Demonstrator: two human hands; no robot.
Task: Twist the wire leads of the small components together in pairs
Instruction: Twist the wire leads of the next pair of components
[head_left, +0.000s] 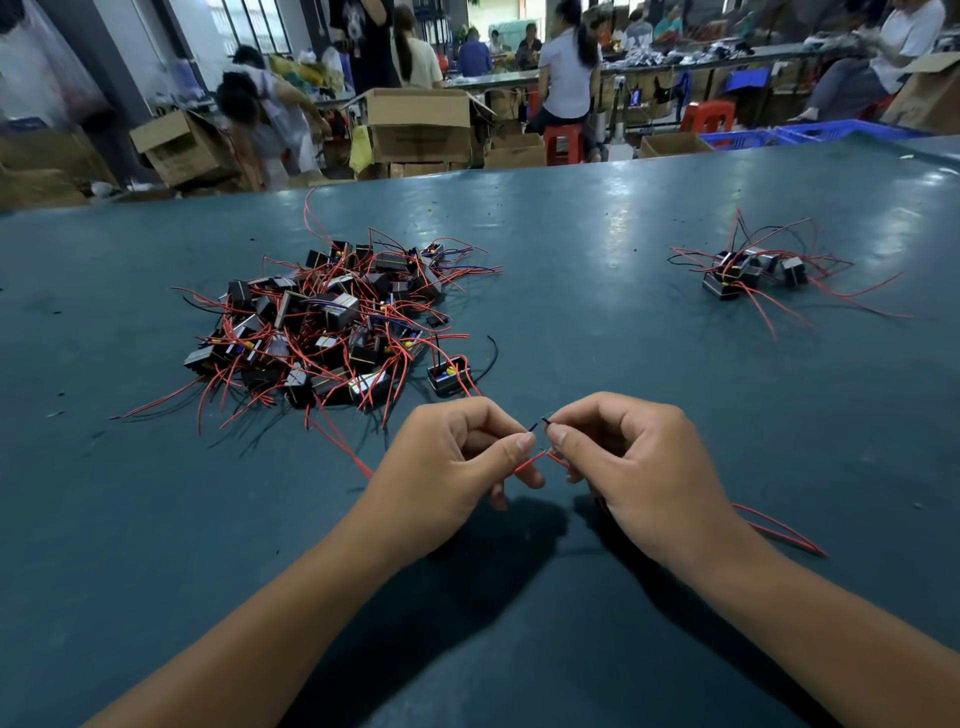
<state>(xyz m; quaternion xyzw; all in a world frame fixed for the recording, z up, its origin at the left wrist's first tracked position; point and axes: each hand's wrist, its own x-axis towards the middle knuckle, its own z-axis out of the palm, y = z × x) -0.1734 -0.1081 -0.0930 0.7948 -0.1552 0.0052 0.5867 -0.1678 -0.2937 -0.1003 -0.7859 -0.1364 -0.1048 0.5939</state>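
My left hand (457, 457) and my right hand (628, 457) meet over the near middle of the dark green table (571, 260). Each hand pinches thin wire leads between thumb and forefinger. A red lead (531, 460) and a short black lead tip (540, 422) show in the gap between the fingertips. A small black component (448, 373) with red and black leads lies just beyond my left hand. A big pile of the same components (322, 322) with tangled red wires sits further left. A smaller group of components (748, 270) lies at the far right.
Two red wires (779, 530) trail on the table from under my right wrist. Beyond the table's far edge stand cardboard boxes (415, 124), red stools (563, 143) and blue crates (810, 132), with several people working at benches.
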